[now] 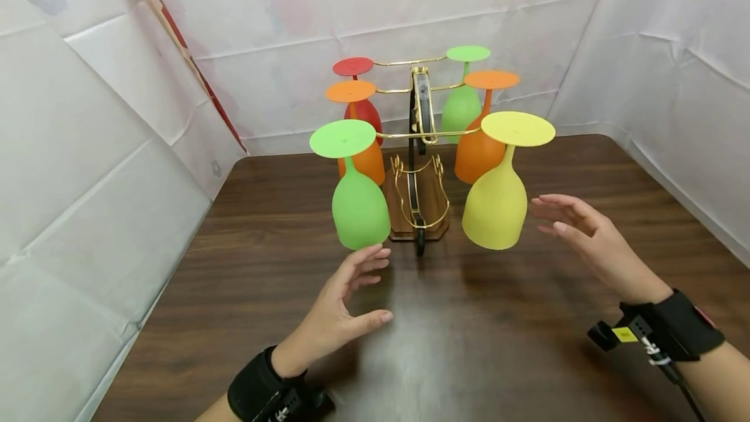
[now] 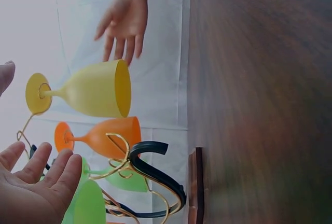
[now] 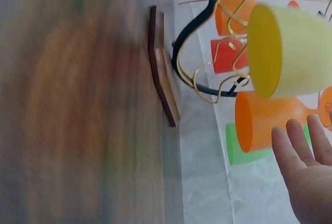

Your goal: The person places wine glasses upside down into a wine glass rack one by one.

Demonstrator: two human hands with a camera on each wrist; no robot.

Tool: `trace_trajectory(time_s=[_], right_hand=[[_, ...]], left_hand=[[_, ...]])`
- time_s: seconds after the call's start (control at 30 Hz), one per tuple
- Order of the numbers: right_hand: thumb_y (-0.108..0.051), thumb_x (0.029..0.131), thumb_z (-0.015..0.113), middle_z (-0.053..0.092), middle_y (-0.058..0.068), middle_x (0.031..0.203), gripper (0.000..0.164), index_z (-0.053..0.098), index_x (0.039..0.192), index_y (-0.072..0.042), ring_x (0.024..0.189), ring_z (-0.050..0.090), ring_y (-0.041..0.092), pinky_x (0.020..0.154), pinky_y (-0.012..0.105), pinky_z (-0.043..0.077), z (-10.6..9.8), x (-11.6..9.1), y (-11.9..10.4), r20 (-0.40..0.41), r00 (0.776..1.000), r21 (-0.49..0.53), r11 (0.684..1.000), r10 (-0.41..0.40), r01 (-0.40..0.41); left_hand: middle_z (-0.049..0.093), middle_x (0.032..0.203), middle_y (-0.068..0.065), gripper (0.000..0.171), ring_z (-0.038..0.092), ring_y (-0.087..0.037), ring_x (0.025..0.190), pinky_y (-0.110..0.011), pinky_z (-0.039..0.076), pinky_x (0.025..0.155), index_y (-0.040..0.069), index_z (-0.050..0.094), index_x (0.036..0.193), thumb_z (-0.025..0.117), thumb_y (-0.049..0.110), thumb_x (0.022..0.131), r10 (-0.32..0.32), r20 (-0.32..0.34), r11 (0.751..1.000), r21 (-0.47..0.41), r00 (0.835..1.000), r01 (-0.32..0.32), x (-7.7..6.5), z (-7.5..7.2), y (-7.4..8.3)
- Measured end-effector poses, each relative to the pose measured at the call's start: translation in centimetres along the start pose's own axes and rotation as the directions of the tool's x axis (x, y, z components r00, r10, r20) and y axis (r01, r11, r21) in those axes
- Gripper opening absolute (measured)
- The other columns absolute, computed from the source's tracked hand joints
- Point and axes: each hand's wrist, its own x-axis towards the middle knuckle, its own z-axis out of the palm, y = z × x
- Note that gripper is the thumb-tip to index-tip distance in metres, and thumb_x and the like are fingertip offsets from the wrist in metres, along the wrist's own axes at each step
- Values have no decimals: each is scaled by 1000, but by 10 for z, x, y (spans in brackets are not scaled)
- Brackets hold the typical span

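Note:
Plastic goblets hang upside down by their feet from a gold wire rack (image 1: 423, 99). My left hand (image 1: 340, 305) is held with its fingers extended and thumb apart, just in front of the near green goblet (image 1: 360, 207). Whether a fingertip touches that goblet's rim I cannot tell. To the right of the near yellow goblet (image 1: 497, 204), my right hand (image 1: 597, 249) hovers with loosely bent fingers and holds nothing. In the right wrist view, its fingers (image 3: 290, 151) appear below the yellow goblet (image 3: 306, 53), overlapping an orange goblet (image 3: 264, 120).
Behind the front pair hang orange goblets (image 1: 480, 155) on both sides, then a red goblet (image 1: 364, 116) and a far green goblet (image 1: 461, 112). The rack's black curved frame stands on a wooden base (image 1: 436, 210). White sheeting (image 1: 375, 5) surrounds the dark wooden table (image 1: 263, 266).

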Motion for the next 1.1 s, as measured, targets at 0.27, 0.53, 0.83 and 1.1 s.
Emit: trace_trajectory(time_s=[0.27,0.53,0.83,1.1], right_hand=[[12,95,38,44,13,137,44,35,139,5,124,46,14,95,22,45,20,-13,-3,24,997,56,996,-70,69],[11,91,47,50,11,133,44,41,134,6,121,52,18,96,30,47,72,0,-3,138,982,90,989,-132,121],[8,91,53,56,4,129,40,48,130,1,119,54,17,94,28,47,130,0,-4,189,974,75,991,-127,115],[7,87,60,65,1,113,31,58,117,-1,101,62,10,74,22,53,118,-7,-10,27,992,-83,989,-119,121]], left_hand=[[44,139,-9,80,47,-25,124,-33,45,97,12,32,143,74,-3,77,-8,-29,1000,25,1000,8,0,-6,-3],[44,139,-8,78,46,-24,125,-35,44,98,13,32,144,73,-1,78,-14,-8,1000,26,1000,15,4,-6,-6],[44,140,-6,77,46,-22,125,-39,45,97,14,32,144,74,2,80,-26,56,999,-32,998,28,5,12,-13],[49,134,-8,60,50,-24,119,-35,47,95,7,44,136,70,0,82,51,-14,997,59,999,-50,6,4,-12]])
